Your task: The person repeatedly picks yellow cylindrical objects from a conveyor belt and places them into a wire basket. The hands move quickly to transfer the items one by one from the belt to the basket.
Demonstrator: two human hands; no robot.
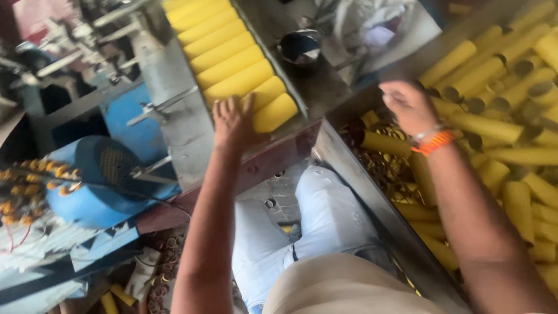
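Two hands work at once: my left hand (232, 119) lies open, flat against the tubes (232, 58), keeping their row packed on the chute (174, 116). My right hand (410, 104) hovers half-curled, empty, over the bin (354, 168).

Bare forearms, orange and white wristbands (431, 139), pale trousers (317, 221).

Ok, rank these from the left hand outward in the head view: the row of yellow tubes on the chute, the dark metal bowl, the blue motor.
1. Row of yellow tubes: under the left hand, touching.
2. Blue motor: lower left, below the chute.
3. Dark metal bowl: upper right, slightly farther.
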